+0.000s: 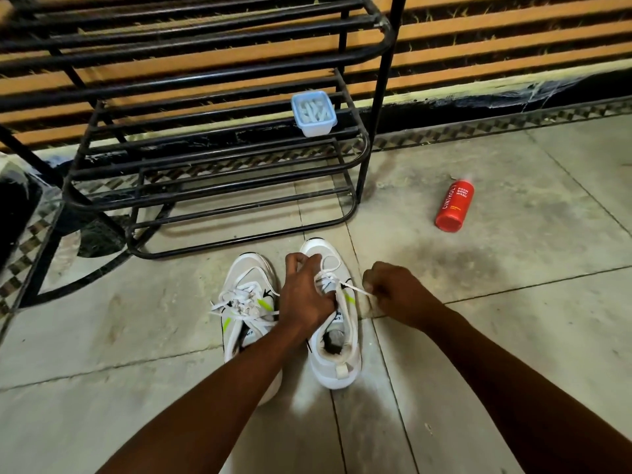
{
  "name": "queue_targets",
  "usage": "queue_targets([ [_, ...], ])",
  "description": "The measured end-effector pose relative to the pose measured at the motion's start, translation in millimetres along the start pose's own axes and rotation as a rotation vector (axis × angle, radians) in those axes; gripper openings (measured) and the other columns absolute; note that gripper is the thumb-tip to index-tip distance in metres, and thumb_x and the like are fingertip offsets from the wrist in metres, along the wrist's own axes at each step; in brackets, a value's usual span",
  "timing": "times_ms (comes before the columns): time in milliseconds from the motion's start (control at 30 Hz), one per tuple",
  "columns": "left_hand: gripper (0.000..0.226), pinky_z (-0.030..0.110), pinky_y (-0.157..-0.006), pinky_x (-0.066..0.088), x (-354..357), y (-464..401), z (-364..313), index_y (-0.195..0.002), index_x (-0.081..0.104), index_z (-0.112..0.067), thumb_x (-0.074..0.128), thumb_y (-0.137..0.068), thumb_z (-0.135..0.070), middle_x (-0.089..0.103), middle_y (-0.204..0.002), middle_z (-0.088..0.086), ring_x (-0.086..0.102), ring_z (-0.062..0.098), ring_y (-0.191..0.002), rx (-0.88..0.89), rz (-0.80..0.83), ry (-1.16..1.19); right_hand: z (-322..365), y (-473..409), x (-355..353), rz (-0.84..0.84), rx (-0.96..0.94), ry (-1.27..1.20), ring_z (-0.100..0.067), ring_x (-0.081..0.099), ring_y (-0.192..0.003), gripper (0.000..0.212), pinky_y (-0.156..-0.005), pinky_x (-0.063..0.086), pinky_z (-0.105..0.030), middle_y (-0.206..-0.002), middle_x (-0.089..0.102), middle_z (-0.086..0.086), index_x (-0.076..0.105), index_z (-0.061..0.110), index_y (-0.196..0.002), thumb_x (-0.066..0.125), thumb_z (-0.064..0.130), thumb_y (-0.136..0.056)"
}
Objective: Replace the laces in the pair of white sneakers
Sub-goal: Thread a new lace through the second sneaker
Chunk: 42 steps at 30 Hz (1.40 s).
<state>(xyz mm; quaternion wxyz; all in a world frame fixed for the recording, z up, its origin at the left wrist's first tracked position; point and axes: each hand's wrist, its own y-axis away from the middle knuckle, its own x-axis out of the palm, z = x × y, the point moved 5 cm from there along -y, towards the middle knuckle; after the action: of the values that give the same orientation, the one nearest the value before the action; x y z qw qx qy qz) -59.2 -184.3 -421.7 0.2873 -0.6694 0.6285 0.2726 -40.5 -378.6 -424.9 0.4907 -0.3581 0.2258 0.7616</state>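
Left hand (305,295) gripping right sneaker (337,357), right hand (393,292) pinching its flat white lace (355,289).

View: one head-worn wide-angle camera, no second view to overlap.
Position: above the grey stone-tiled floor (513,336), over the person's own forearms.
Facing: forward and down, toward the black metal-bar shoe rack (212,172) and the striped wall behind it.
Nearness: forearms enter from the bottom edge and loom large; the left hand (306,292) and right hand (398,292) sit near mid-frame, the rack beyond them.
Distortion: straight rack bars and floor seams bow toward the frame edges.
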Motion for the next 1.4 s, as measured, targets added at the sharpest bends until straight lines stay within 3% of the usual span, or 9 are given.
queue_targets([
  [67,0.056,0.033,-0.081,0.055,1,0,1,-0.121,0.061,-0.026,0.086,-0.071,-0.030,0.037,-0.124,-0.005,0.057,0.016,-0.101,0.002,0.003,0.002,3,-1,12,0.229,-0.014,0.290,-0.028,0.064,-0.084,0.014,-0.071,0.052,-0.040,-0.086,0.064,-0.005,0.066,0.018,-0.086,0.054,0.020,-0.080],
  [167,0.059,0.033,-0.084,0.055,1,0,4,-0.125,0.061,-0.024,0.086,-0.071,-0.029,0.037,-0.125,-0.004,0.059,0.018,-0.103,-0.002,-0.001,0.021,33,-11,-9,-0.076,-0.146,0.232,-0.025,0.060,-0.073,0.014,-0.072,0.046,-0.036,-0.076,0.067,-0.003,0.068,0.016,-0.076,0.062,0.004,-0.083],
  [267,0.063,0.029,-0.083,0.051,1,0,4,-0.130,0.060,-0.019,0.085,-0.073,-0.024,0.038,-0.128,-0.001,0.060,0.020,-0.101,-0.025,0.010,0.014,55,-10,-51,-0.557,-0.036,-0.276,-0.017,0.064,-0.093,0.022,-0.077,0.047,-0.028,-0.070,0.069,-0.001,0.073,0.009,-0.073,0.062,0.001,-0.091],
  [400,0.061,0.029,-0.080,0.051,0,-1,4,-0.129,0.062,-0.016,0.085,-0.073,-0.021,0.038,-0.128,-0.001,0.059,0.018,-0.095,-0.026,0.015,0.030,54,-16,-48,-0.488,0.200,-1.222,-0.029,0.066,-0.073,0.023,-0.064,0.053,-0.034,-0.072,0.050,-0.020,0.060,-0.001,-0.075,0.051,-0.009,-0.095],
  [633,0.070,0.021,-0.083,0.043,2,-1,3,-0.137,0.059,-0.017,0.087,-0.073,-0.022,0.040,-0.133,-0.003,0.052,0.012,-0.098,-0.043,0.023,0.017,13,16,18,0.229,0.136,0.426,-0.031,0.063,-0.094,0.017,-0.068,0.048,-0.038,-0.106,0.059,-0.004,0.042,0.024,-0.115,0.048,0.020,-0.099],
  [733,0.069,0.018,-0.084,0.040,2,-2,3,-0.137,0.060,-0.016,0.087,-0.074,-0.022,0.040,-0.131,-0.003,0.052,0.011,-0.099,-0.045,0.022,0.028,25,6,5,0.086,0.143,0.521,-0.030,0.062,-0.092,0.032,-0.061,0.040,-0.034,-0.094,0.064,-0.005,0.042,0.026,-0.125,0.051,0.018,-0.094],
  [933,0.073,0.018,-0.082,0.040,3,-3,6,-0.140,0.058,-0.017,0.087,-0.074,-0.023,0.039,-0.131,-0.004,0.059,0.016,-0.106,-0.063,0.044,0.027,71,-13,-18,-0.212,-0.215,0.622,-0.027,0.051,-0.067,0.017,-0.050,0.027,-0.026,-0.059,0.055,0.000,0.053,0.017,-0.066,0.068,0.008,-0.066],
  [1200,0.046,0.013,-0.081,0.043,4,-4,8,-0.132,0.062,-0.016,0.071,-0.088,-0.008,0.043,-0.135,-0.003,0.061,0.014,-0.107,-0.205,0.060,0.186,70,-9,-36,-0.238,-0.117,0.503,-0.022,0.053,-0.088,0.013,-0.071,0.028,-0.033,-0.074,0.063,0.007,0.064,0.023,-0.080,0.054,0.027,-0.086],
  [1400,0.036,0.023,-0.045,0.044,-5,-3,3,-0.126,0.055,-0.008,0.045,-0.097,0.010,0.062,-0.072,0.008,0.054,0.009,-0.040,-0.573,0.087,0.723,72,-8,-62,-0.359,0.019,0.016,-0.016,0.060,-0.079,0.013,-0.076,0.049,-0.043,-0.080,0.060,0.012,0.061,0.022,-0.085,0.054,0.012,-0.088],
])
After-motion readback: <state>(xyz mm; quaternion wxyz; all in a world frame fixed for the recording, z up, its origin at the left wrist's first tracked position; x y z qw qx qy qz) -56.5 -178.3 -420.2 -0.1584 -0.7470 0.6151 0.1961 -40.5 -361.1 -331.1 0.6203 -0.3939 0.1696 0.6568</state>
